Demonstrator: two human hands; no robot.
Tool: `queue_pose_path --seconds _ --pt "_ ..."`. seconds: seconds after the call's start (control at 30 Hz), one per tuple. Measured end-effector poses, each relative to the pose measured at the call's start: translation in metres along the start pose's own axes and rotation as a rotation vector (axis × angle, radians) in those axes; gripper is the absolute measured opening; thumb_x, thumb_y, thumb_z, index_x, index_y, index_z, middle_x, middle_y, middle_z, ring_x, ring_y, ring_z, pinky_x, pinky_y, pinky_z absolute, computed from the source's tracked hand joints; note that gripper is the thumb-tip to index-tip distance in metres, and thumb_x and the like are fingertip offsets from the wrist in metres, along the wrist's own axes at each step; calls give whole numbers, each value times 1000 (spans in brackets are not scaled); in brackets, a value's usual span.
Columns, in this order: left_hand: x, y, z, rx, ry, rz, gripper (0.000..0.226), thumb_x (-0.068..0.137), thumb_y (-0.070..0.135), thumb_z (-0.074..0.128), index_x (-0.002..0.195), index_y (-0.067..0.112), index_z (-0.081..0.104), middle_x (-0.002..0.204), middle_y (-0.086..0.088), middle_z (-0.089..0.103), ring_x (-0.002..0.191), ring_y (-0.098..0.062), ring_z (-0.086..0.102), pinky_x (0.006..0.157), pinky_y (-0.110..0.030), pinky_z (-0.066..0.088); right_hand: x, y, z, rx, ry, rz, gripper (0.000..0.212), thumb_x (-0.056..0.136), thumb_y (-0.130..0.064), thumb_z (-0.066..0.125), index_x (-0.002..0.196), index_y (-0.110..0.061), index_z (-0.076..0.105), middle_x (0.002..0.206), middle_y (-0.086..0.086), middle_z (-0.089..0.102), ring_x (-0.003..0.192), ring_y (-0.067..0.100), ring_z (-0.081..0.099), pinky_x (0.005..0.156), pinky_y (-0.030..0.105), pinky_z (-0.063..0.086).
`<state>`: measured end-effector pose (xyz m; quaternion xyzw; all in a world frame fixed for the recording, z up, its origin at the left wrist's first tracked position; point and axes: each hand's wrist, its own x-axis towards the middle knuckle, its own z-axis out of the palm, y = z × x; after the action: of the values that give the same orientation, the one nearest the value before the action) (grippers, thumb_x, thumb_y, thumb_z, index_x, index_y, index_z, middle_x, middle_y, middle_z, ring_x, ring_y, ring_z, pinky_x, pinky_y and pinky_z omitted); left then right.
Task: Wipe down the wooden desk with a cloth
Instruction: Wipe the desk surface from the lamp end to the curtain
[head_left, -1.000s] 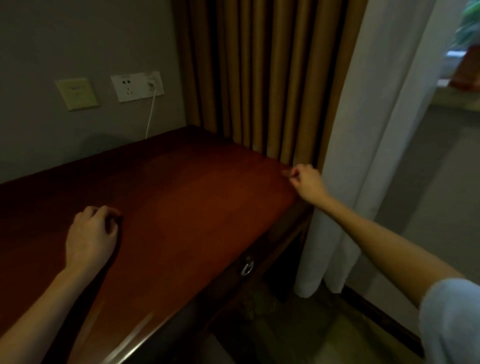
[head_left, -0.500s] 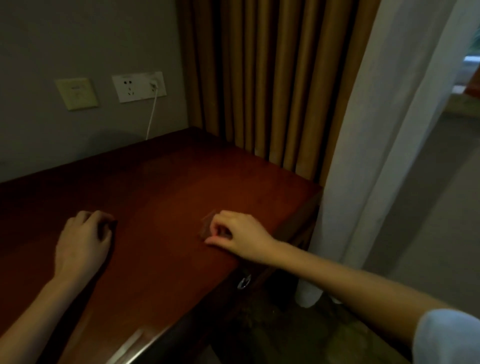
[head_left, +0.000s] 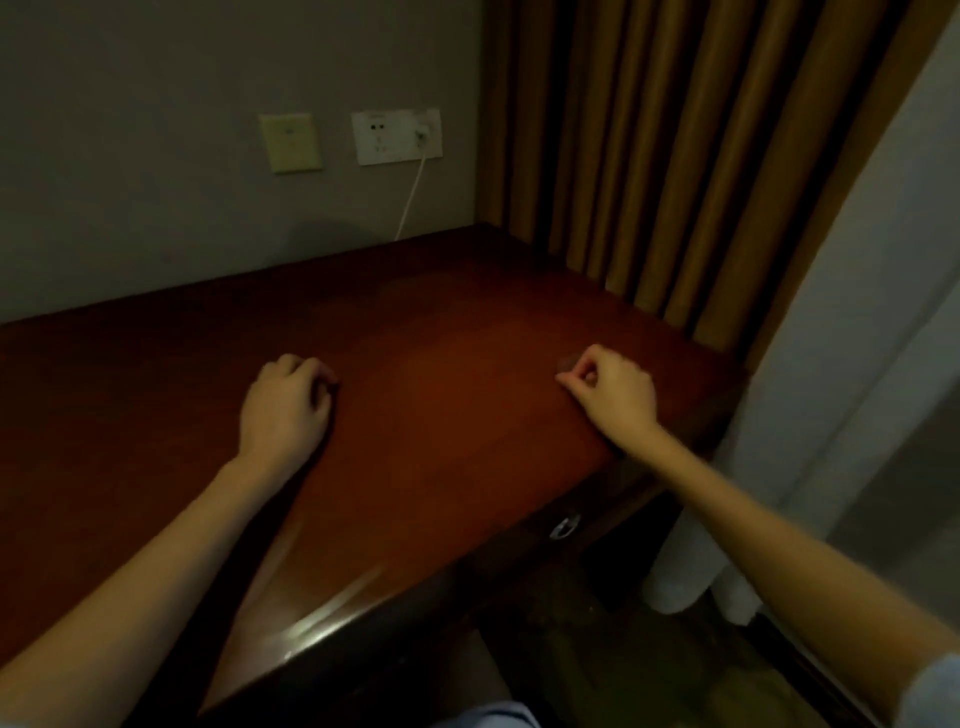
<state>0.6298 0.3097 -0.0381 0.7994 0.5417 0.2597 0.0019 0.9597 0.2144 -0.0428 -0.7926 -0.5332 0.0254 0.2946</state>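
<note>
My left hand lay on the left part of the glossy, reddish-brown wooden desk, back upward. Its fingers were curled under so that the knuckles faced the wall. It was closed on itself, gripping nothing that I could see, with only shadow under the fingertips, and my bare forearm ran back along the desktop toward me.

On the grey wall behind the desk sat a pale yellow-green square switch plate. Just right of it was a white rectangular socket panel with a white plug in it, and a thin white cable dropped from there to the desk's back edge. Lower down, on the front of the desk, a small metal ring pull hung on a drawer.

Near the desk's right end lay the small brownish cloth, flat against the wood. Only a scrap of it showed past my fingers, and it was nearly the colour of the desk. My right hand was closed on it, thumb and bent fingers pinching it down onto the surface, well apart from my left hand.

Further right, pleated golden-brown curtains hung against the desk's end. A white sheer curtain fell beside them.
</note>
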Motion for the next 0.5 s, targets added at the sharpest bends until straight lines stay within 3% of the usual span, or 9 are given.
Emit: queue_pose_path --seconds 0.17,0.3,0.4,0.5 --pt "-49 -27 -32 111 -15 69 17 92 15 53 108 17 61 105 -4 57 98 -24 53 76 -34 46 -156 -158 46 170 -292 -420 17 86 -40 63 88 -25 55 100 0 61 93 22 59 74 32 42" --pt "-108 -62 -65 131 23 -51 14 93 17 53 105 17 59 101 -2 55 97 -23 51 72 -30 43 -239 -237 63 262 -471 -755 20 89 -33 60 95 -15 54 101 9 56 96 31 54 71 38 42" --pt "-144 -83 -88 175 24 -142 14 93 19 54 107 21 59 101 1 53 97 -18 51 71 -26 42 -222 -232 64 256 -477 -745 19 88 -37 61 92 -19 57 101 6 60 94 28 58 73 37 42" --pt "-178 -98 -108 220 33 -210 17 94 22 55 110 22 59 102 4 53 96 -13 50 72 -22 40 -141 -175 60 169 -348 -525 18 85 -38 65 89 -22 61 98 2 65 91 23 60 73 34 43"
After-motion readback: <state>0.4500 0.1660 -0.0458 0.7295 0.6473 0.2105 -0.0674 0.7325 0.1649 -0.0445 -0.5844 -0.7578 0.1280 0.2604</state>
